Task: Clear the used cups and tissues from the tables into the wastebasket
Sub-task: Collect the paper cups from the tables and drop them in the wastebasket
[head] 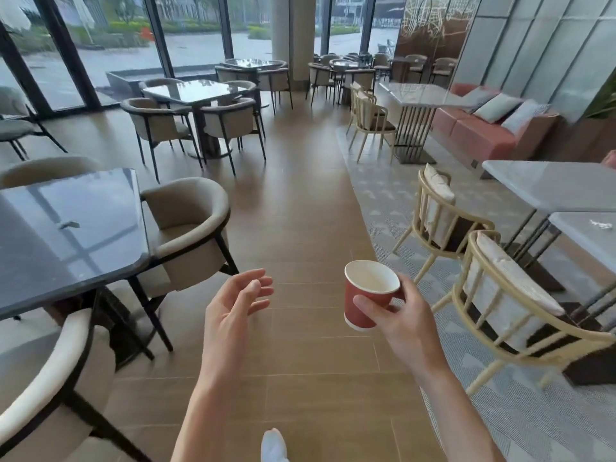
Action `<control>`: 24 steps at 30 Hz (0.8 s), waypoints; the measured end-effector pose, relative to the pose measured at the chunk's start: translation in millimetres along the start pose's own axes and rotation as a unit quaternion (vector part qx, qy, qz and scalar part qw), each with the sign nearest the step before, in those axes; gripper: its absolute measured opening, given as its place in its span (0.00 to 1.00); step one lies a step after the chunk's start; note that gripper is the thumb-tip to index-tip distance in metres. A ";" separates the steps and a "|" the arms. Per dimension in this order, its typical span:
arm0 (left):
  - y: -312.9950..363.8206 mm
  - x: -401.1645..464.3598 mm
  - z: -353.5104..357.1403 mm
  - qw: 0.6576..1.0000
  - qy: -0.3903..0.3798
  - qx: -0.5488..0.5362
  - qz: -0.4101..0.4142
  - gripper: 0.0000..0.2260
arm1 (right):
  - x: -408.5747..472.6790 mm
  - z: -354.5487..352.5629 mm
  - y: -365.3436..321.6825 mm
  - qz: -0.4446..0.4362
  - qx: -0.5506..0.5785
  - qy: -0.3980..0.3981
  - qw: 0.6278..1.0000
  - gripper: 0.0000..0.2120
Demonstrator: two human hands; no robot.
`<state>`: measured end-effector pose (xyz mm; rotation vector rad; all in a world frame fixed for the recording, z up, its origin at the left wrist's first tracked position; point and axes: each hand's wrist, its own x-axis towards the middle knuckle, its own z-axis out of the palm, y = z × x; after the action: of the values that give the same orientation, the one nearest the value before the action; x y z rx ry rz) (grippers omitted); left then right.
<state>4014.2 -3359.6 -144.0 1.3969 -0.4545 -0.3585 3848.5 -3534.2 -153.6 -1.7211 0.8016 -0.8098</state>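
Left hand [233,305] loose, empty; right hand [405,316] grip clamped on red cup [363,303]; tissue [601,224] blurred.

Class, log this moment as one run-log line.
right hand: grips red paper cup | left hand: free | tissue: on right table | wastebasket: unseen

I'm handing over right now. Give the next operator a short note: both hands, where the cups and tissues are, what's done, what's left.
Right hand: grip on the red cup, upright, looks empty, held over the aisle.
Left hand: open, holding nothing.
Tissue: crumpled on the near right table.
Scrap: small, on the dark left table; too small to tell what it is.
Wastebasket: not in view.
Done: one cup picked up.
Left: bin the cup, collect the tissue, check the scrap.
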 end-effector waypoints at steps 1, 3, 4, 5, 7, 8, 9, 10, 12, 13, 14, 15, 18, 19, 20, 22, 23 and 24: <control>-5.5 27.8 4.0 1.000 -0.005 -0.001 0.001 0.08 | 24.5 10.0 2.7 0.001 0.001 0.001 1.000 0.31; -15.3 86.8 11.9 1.000 -0.021 -0.007 0.002 0.08 | 75.6 32.0 5.1 -0.001 0.004 0.005 1.000 0.29; -17.9 118.4 16.0 1.000 -0.029 -0.008 -0.002 0.09 | 101.6 43.2 3.9 -0.001 0.004 0.009 1.000 0.28; -18.3 150.0 20.8 0.999 -0.040 -0.009 -0.004 0.09 | 126.9 53.9 1.3 -0.001 0.003 0.014 1.000 0.28; -16.8 210.5 28.2 0.998 -0.060 -0.019 -0.002 0.09 | 174.8 73.7 -4.1 -0.001 -0.001 0.019 1.000 0.28; -15.3 237.2 32.2 0.997 -0.067 -0.021 -0.002 0.09 | 196.2 81.8 -6.0 0.001 0.000 0.021 1.000 0.28; -13.9 261.4 36.2 0.997 -0.072 -0.024 -0.002 0.09 | 216.4 89.4 -7.8 0.003 0.002 0.024 1.000 0.29; -13.5 283.4 39.8 0.997 -0.078 -0.026 -0.003 0.09 | 235.5 96.5 -8.3 0.006 0.001 0.026 1.000 0.30; -16.6 320.5 47.6 0.996 -0.088 -0.026 -0.012 0.09 | 269.5 108.4 -7.4 0.017 0.002 0.031 0.999 0.29; -18.5 339.9 52.3 0.995 -0.092 -0.024 -0.014 0.10 | 289.2 115.4 -7.1 0.020 0.004 0.036 0.999 0.28; -19.8 356.7 57.1 0.995 -0.097 -0.023 -0.014 0.10 | 306.8 121.1 -7.1 0.022 0.006 0.041 0.999 0.28; -22.3 374.4 61.4 0.995 -0.100 -0.023 -0.014 0.10 | 325.1 127.2 -6.5 0.021 0.008 0.045 0.999 0.28; -35.0 442.1 76.0 0.994 -0.103 -0.015 -0.019 0.09 | 393.2 147.1 0.5 0.016 0.015 0.047 0.999 0.29; -39.5 466.1 81.1 0.994 -0.104 -0.015 -0.017 0.09 | 418.3 154.3 4.1 0.017 0.018 0.047 0.999 0.28; -42.1 490.3 86.5 0.994 -0.107 -0.017 -0.013 0.08 | 444.5 160.9 7.6 0.016 0.019 0.046 0.999 0.27; -42.4 545.2 98.9 0.994 -0.106 -0.016 -0.005 0.09 | 502.8 174.4 10.6 0.008 0.020 0.045 0.999 0.25; -40.7 576.1 105.4 0.994 -0.105 -0.013 0.005 0.08 | 534.8 181.6 10.5 0.000 0.023 0.043 0.999 0.24; -37.3 609.3 112.3 0.994 -0.104 -0.010 0.018 0.07 | 568.8 189.4 8.8 -0.009 0.026 0.042 0.999 0.23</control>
<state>4483.6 -3764.5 -111.1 1.3349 -0.6445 -0.4796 4316.8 -3907.9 -129.1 -1.6584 0.8158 -0.9128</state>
